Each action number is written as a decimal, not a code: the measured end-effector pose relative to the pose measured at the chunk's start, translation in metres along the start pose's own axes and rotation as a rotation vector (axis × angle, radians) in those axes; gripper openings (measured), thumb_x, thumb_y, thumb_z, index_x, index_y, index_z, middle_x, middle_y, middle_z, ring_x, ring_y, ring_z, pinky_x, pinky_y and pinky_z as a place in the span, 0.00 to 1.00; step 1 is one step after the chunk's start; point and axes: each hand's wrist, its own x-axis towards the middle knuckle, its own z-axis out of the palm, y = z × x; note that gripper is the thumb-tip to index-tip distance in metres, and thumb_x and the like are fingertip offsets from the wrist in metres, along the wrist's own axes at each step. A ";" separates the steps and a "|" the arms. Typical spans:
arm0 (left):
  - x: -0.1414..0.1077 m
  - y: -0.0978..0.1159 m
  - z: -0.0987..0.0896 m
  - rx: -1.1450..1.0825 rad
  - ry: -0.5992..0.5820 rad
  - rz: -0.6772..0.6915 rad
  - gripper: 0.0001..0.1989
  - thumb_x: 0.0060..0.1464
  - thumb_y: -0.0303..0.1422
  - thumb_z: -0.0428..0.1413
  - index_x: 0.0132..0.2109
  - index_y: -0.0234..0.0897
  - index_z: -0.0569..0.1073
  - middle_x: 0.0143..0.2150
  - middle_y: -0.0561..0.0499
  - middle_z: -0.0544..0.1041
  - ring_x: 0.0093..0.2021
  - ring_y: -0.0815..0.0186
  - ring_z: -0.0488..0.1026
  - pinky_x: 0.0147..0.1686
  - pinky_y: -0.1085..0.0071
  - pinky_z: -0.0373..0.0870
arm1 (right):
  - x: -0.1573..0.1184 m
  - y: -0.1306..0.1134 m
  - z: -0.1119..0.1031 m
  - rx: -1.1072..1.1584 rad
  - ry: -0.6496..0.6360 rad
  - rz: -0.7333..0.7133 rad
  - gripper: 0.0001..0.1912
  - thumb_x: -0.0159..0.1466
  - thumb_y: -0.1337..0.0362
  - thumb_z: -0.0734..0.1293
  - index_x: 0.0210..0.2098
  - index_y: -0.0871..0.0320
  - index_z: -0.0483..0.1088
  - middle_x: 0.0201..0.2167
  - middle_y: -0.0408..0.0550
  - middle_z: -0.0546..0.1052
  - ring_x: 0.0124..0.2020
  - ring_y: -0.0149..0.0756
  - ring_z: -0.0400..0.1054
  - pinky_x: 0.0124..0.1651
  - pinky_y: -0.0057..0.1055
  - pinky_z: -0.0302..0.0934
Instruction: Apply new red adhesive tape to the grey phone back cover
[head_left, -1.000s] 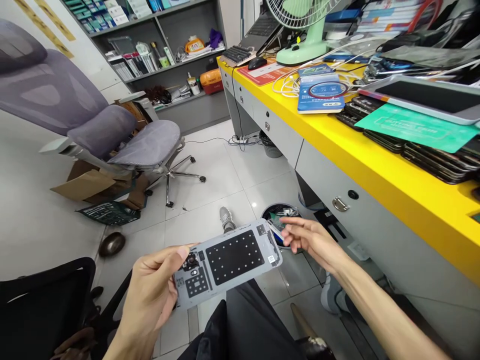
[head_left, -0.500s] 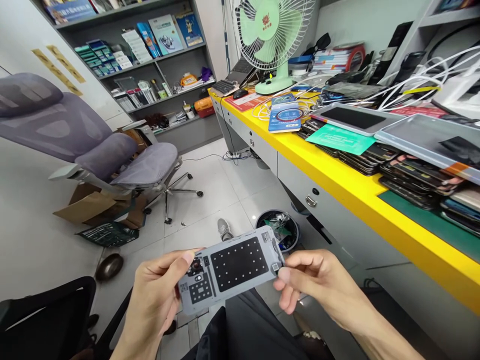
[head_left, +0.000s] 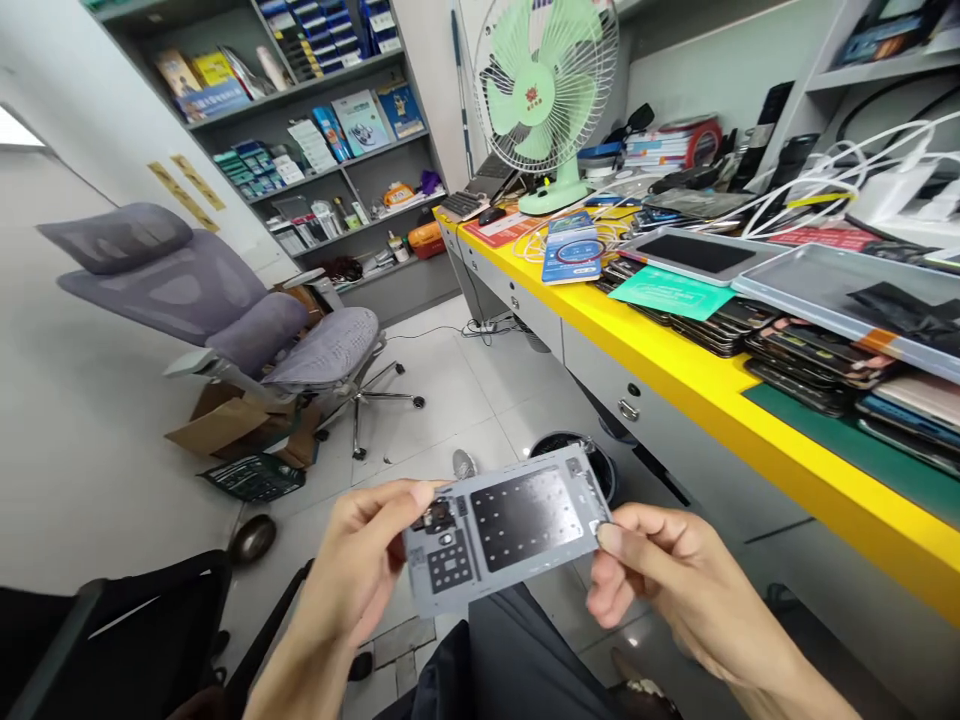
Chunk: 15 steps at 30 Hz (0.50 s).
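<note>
A grey phone back cover [head_left: 491, 585] is held level above my lap, its inner face up. On that face is a large black pad [head_left: 525, 520] dotted with small light spots, and a smaller dotted black patch lies near the left end. My left hand [head_left: 360, 560] grips the left end, thumb on top by the dark camera area. At the opposite end, my right hand [head_left: 667, 560] pinches the corner between thumb and fingers, with the other fingers curled below. Fingers under the cover are partly hidden.
To the right runs a yellow-edged desk [head_left: 660, 360] with stacked phone parts [head_left: 817, 360], grey trays [head_left: 795, 275], cables and a green fan [head_left: 536, 100]. A waste bin [head_left: 611, 480] stands on the floor behind the cover. A mesh office chair [head_left: 322, 345] is at left, before shelves [head_left: 300, 185].
The view has shifted, so the hands and cover appear further right. The cover has tilted slightly, and light now glints off its black pad. Both hands keep their hold.
</note>
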 end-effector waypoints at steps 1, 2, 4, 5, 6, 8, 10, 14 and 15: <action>0.001 0.002 0.002 0.006 -0.052 0.010 0.15 0.56 0.43 0.67 0.40 0.35 0.88 0.31 0.44 0.83 0.32 0.63 0.76 0.33 0.71 0.71 | -0.001 0.000 0.000 0.011 0.029 0.000 0.19 0.66 0.51 0.76 0.27 0.60 0.79 0.22 0.49 0.82 0.24 0.35 0.79 0.30 0.26 0.75; 0.002 0.004 0.003 0.013 -0.095 0.017 0.16 0.57 0.44 0.66 0.41 0.35 0.88 0.31 0.44 0.83 0.32 0.64 0.75 0.34 0.71 0.71 | -0.002 0.000 0.000 0.017 0.064 0.005 0.20 0.64 0.50 0.77 0.27 0.60 0.79 0.22 0.49 0.81 0.23 0.35 0.78 0.30 0.27 0.74; 0.004 0.007 0.005 0.025 -0.147 0.021 0.18 0.60 0.46 0.63 0.43 0.35 0.87 0.31 0.44 0.83 0.32 0.64 0.76 0.35 0.71 0.71 | -0.006 -0.001 0.000 0.014 0.132 0.017 0.21 0.61 0.49 0.79 0.25 0.61 0.79 0.22 0.48 0.80 0.23 0.35 0.77 0.29 0.28 0.73; 0.004 0.009 0.006 0.024 -0.156 0.022 0.20 0.62 0.48 0.62 0.44 0.34 0.87 0.32 0.43 0.84 0.32 0.64 0.76 0.34 0.72 0.71 | -0.008 -0.002 -0.001 0.006 0.156 0.021 0.21 0.60 0.48 0.79 0.25 0.60 0.79 0.22 0.49 0.80 0.23 0.35 0.76 0.29 0.28 0.73; 0.003 0.009 0.007 0.019 -0.155 0.024 0.22 0.63 0.50 0.60 0.44 0.34 0.87 0.33 0.42 0.84 0.33 0.64 0.77 0.34 0.72 0.71 | -0.009 -0.002 -0.002 -0.002 0.172 0.020 0.21 0.59 0.48 0.80 0.25 0.60 0.80 0.23 0.49 0.80 0.23 0.35 0.76 0.29 0.28 0.73; 0.000 0.007 0.008 -0.021 -0.158 0.068 0.27 0.63 0.54 0.58 0.45 0.33 0.87 0.36 0.41 0.84 0.35 0.62 0.78 0.33 0.72 0.72 | -0.011 -0.001 -0.007 -0.022 0.161 0.010 0.22 0.60 0.47 0.79 0.25 0.60 0.80 0.23 0.51 0.80 0.24 0.37 0.75 0.30 0.30 0.73; -0.004 0.000 0.008 -0.102 -0.272 0.149 0.30 0.58 0.57 0.60 0.52 0.36 0.85 0.44 0.40 0.84 0.38 0.58 0.80 0.35 0.67 0.77 | -0.012 0.003 -0.014 -0.045 0.128 -0.011 0.21 0.61 0.46 0.78 0.26 0.59 0.81 0.24 0.52 0.80 0.25 0.39 0.76 0.31 0.32 0.74; -0.010 -0.021 0.011 -0.182 -0.554 0.286 0.43 0.47 0.37 0.74 0.69 0.53 0.70 0.62 0.44 0.77 0.49 0.53 0.81 0.51 0.56 0.79 | -0.015 0.012 -0.022 -0.014 0.079 -0.037 0.20 0.63 0.47 0.76 0.27 0.57 0.82 0.25 0.52 0.80 0.26 0.40 0.76 0.32 0.34 0.74; -0.011 -0.025 0.013 -0.172 -0.556 0.317 0.45 0.47 0.32 0.74 0.70 0.56 0.68 0.62 0.47 0.77 0.53 0.54 0.80 0.56 0.58 0.76 | -0.016 0.013 -0.021 0.003 0.065 -0.030 0.19 0.64 0.48 0.76 0.28 0.57 0.82 0.25 0.52 0.80 0.26 0.40 0.76 0.32 0.34 0.74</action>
